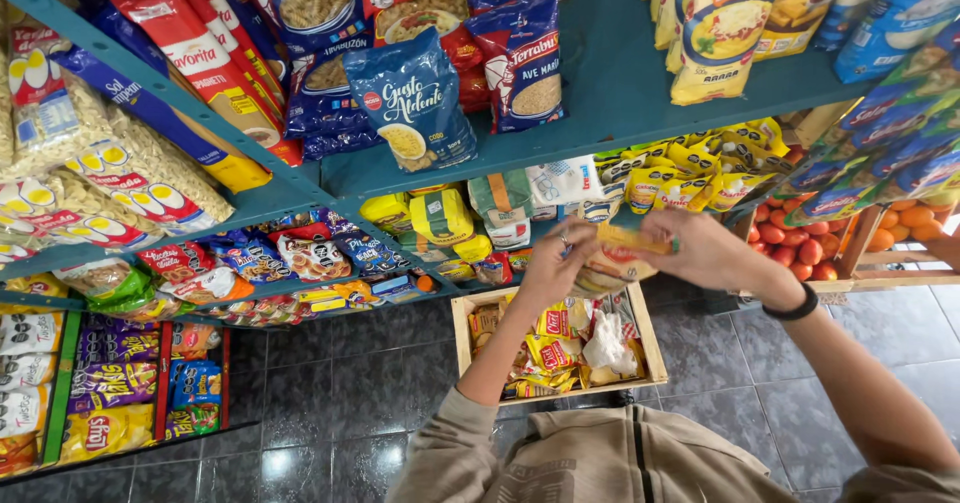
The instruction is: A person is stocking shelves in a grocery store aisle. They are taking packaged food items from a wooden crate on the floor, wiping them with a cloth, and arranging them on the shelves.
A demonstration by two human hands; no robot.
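My left hand and my right hand together hold one yellow and orange packet in front of the lower teal shelf. The left fingers, one with a ring, pinch its left end. My right hand grips its upper right end, and a black band sits on that wrist. Directly below the packet stands a wooden crate on the dark tiled floor, with several yellow and red packets and a crumpled white bag in it.
Teal metal shelves carry pasta and grain bags above and yellow packets on the lower level. A wooden box of red tomatoes and oranges stands at right. Low racks of snack bags sit at left.
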